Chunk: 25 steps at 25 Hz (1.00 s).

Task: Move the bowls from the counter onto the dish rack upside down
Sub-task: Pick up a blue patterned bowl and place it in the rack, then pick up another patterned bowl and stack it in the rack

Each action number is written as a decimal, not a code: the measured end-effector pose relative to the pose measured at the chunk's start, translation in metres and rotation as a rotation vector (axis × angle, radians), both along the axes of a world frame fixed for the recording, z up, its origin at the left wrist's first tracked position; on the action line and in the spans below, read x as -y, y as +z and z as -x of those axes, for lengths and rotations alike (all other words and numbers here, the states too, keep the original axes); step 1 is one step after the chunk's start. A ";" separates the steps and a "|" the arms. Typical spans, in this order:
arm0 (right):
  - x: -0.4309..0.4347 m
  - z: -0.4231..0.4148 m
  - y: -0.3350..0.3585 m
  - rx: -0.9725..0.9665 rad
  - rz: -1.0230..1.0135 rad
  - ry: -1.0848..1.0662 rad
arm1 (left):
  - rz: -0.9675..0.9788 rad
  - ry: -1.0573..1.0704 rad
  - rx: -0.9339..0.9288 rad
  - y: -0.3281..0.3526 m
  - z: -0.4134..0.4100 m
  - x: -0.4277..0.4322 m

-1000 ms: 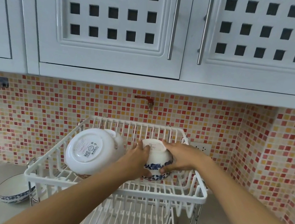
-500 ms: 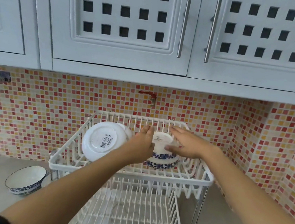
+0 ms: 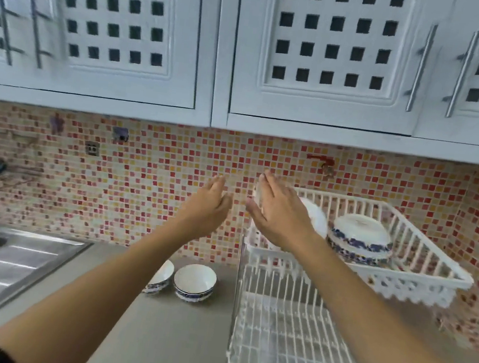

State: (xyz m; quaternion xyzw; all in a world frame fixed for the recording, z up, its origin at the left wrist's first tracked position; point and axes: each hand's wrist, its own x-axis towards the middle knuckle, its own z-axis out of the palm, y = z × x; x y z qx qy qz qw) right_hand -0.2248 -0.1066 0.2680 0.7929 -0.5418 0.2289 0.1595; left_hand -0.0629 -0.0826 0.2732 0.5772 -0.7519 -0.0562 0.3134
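Both hands empty, fingers spread: left hand (image 3: 205, 207), right hand (image 3: 280, 216). Inverted bowl (image 3: 360, 238) drains in rack (image 3: 432, 263) top tier. Two upright bowls (image 3: 194, 280) wait at counter (image 3: 178, 338) back edge, beside rack's left side.

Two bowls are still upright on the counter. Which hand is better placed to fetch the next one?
Left, probably. The left hand is empty, open, and hangs nearly above the two upright bowls on the counter. The right hand, also empty, sits over the dish rack, farther from them.
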 end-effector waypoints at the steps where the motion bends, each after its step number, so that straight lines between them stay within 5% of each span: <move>1: -0.002 -0.028 -0.010 0.043 -0.016 0.001 | -0.030 0.035 0.008 -0.009 -0.025 -0.001; 10: 0.025 -0.149 -0.138 0.192 -0.369 -0.151 | -0.376 0.173 0.078 -0.123 -0.142 0.029; 25: 0.198 -0.153 -0.297 0.324 -0.704 -0.507 | -0.790 0.314 -0.098 -0.278 -0.137 0.192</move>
